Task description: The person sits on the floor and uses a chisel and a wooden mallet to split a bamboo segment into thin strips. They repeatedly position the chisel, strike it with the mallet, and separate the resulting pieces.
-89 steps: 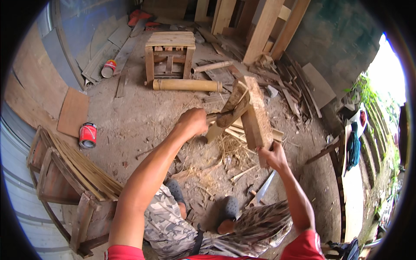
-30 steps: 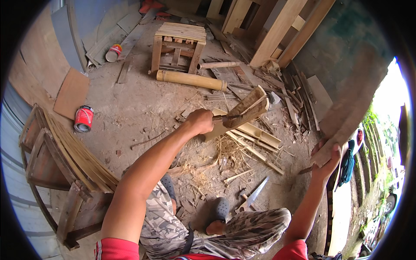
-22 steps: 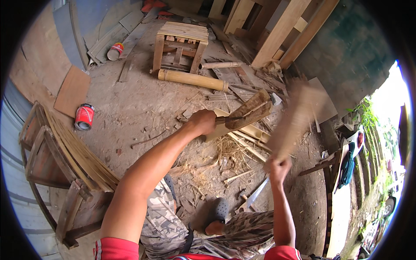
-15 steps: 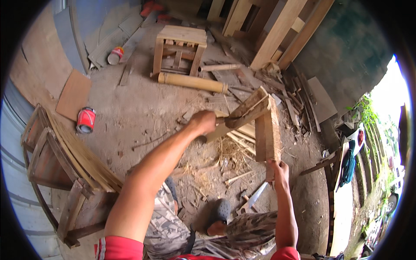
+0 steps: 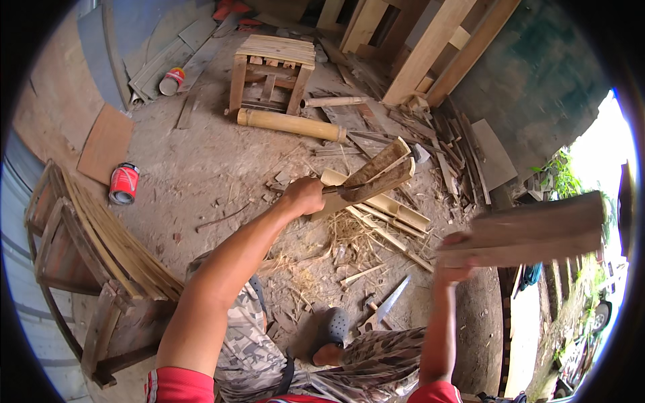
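My left hand [image 5: 304, 197] is closed around the handle of a large knife, mostly hidden by my fist. Its dark blade [image 5: 342, 191] is wedged in a bamboo piece [image 5: 386, 180], whose split halves spread apart in a V at the far end. Out to the right, my right hand [image 5: 457, 258] grips one end of a thick wooden block [image 5: 537, 232]. The block lies roughly level, apart from the bamboo, and is slightly blurred.
Split bamboo strips [image 5: 396, 211] and shavings cover the ground. A handsaw [image 5: 393, 301] and a hammer [image 5: 371, 302] lie near my foot. Beyond are a bamboo pole [image 5: 292, 125] and a slatted stool [image 5: 272, 74]. A wooden frame [image 5: 114, 269] and a red can [image 5: 123, 183] stand left.
My right hand has swung the wooden block away to the right, off the bamboo's end, from upright to nearly level. The bamboo and knife have tilted slightly and stay by my left hand.
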Demonstrator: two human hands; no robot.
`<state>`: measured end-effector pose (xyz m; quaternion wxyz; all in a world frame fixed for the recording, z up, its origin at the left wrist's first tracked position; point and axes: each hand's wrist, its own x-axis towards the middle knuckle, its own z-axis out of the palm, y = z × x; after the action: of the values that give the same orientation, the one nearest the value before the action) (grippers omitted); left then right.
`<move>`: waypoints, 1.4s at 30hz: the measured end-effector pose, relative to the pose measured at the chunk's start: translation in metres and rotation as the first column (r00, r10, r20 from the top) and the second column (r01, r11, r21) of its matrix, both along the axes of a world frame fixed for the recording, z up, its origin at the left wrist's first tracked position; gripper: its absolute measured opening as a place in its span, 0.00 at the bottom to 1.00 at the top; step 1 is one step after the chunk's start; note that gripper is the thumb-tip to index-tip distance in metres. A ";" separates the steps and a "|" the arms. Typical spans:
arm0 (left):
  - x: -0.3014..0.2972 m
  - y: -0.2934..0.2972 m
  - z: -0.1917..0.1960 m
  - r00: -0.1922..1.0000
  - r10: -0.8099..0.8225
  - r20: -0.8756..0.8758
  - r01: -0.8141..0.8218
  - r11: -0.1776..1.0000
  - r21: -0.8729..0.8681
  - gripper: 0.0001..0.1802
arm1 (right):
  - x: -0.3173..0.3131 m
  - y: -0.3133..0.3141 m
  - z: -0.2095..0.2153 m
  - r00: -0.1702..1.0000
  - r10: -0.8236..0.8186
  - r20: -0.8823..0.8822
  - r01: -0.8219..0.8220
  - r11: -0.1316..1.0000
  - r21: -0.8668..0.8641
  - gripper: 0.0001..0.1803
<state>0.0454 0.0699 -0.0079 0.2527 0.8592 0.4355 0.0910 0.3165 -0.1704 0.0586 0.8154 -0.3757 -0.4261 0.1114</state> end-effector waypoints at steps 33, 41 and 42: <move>-0.020 -0.025 -0.006 0.967 0.001 -0.254 -0.032 0.993 -0.118 0.10 | -0.007 0.003 -0.061 0.996 0.062 0.069 0.048 0.296 -0.954 0.30; -0.023 -0.026 -0.015 0.978 0.078 -0.193 -0.110 0.980 -0.163 0.14 | -0.019 -0.011 0.051 0.993 -0.068 0.099 0.113 0.809 -0.577 0.34; -0.023 -0.027 -0.018 0.974 0.095 -0.204 -0.130 0.978 -0.164 0.13 | -0.014 -0.010 0.054 0.996 0.000 0.086 0.044 0.857 -0.514 0.36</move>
<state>0.0221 0.0431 -0.0261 0.2783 0.8121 0.5126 -0.0184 0.3024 -0.1807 0.1124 0.6681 -0.5890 -0.4101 0.1963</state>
